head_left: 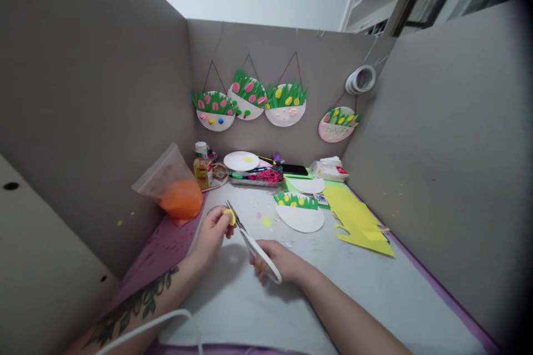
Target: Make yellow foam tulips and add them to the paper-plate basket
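Note:
Between the thumb and fingers of my left hand (217, 227) is a small yellow paper piece (230, 216). My right hand (277, 260) grips white-handled scissors (259, 252), whose blades point up and left and meet the edge of that paper. Just beyond the hands lie a few cut scraps (267, 222), yellow and pink. Right of them rests a white paper plate craft (300, 217) with green paper grass and yellow paper flowers along its upper part.
Yellow paper (360, 219) with cut-out notches lies at right. At the back stand a tray of craft supplies (256, 178), a glue bottle (203, 166) and a bag of orange material (179, 197). Finished plate crafts (285, 105) hang on the grey partition. A white cable (166, 316) crosses the front left.

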{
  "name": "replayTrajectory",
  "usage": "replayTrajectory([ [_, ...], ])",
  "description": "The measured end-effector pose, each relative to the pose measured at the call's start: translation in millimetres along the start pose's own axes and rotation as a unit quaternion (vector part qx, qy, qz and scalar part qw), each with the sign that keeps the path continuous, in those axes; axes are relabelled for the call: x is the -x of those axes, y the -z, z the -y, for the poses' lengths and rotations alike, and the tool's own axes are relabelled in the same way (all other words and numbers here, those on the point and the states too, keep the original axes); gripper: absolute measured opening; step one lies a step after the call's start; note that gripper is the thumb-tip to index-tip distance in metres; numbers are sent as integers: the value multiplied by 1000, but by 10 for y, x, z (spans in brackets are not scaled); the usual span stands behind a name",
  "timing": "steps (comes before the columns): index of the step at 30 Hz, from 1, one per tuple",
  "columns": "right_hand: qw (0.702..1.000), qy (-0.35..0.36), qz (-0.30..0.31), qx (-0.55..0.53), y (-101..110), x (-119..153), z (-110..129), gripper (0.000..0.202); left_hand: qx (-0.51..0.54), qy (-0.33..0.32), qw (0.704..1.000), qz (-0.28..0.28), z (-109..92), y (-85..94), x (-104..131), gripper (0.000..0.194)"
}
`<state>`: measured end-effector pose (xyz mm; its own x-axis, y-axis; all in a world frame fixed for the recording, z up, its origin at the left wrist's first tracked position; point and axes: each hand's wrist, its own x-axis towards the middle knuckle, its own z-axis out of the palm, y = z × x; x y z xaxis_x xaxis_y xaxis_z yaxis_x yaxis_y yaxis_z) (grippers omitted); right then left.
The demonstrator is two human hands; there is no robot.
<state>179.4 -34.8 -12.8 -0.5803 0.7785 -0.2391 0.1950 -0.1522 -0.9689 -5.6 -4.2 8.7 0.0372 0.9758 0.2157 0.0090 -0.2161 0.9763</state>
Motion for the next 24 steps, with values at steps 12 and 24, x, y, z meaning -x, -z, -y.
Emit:
replayTrajectory([
  [12,999,8,-2,40,102,10,-51,17,8,3,1000,16,24,10,-17,19],
  [24,999,4,-9,37,145,41,6,16,13,16,1000,12,37,19,-32,19],
])
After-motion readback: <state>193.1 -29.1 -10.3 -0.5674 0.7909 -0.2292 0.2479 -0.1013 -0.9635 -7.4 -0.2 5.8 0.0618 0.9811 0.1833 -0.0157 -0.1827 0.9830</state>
